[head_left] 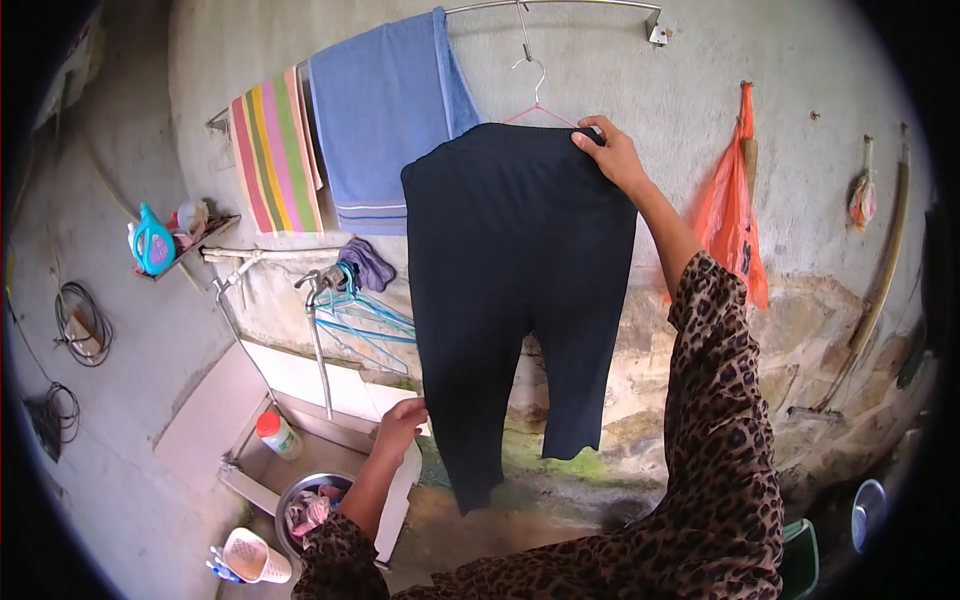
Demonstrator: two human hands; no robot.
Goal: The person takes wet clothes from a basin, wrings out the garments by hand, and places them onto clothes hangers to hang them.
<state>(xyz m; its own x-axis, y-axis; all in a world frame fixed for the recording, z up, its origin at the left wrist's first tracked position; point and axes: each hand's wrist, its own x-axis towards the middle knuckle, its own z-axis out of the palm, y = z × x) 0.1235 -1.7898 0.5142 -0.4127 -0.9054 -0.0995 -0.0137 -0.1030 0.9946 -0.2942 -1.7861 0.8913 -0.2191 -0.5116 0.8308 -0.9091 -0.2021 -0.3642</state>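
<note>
Two hands work at the dark pants (pixel 520 230), hung on a hanger (pixel 539 97) by the wall. The right hand (pixel 617 160) has its fingers pinching the waist; I can't tell whether the left hand (pixel 399 423) grips the leg. Straightening, it seems, needing soft tugs.

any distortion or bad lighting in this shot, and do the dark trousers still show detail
Head view: strong wide-angle distortion, corners black, towel rail looks bowed; head view: soft light, no hard glare; head view: dark trousers show only faint folds
</note>
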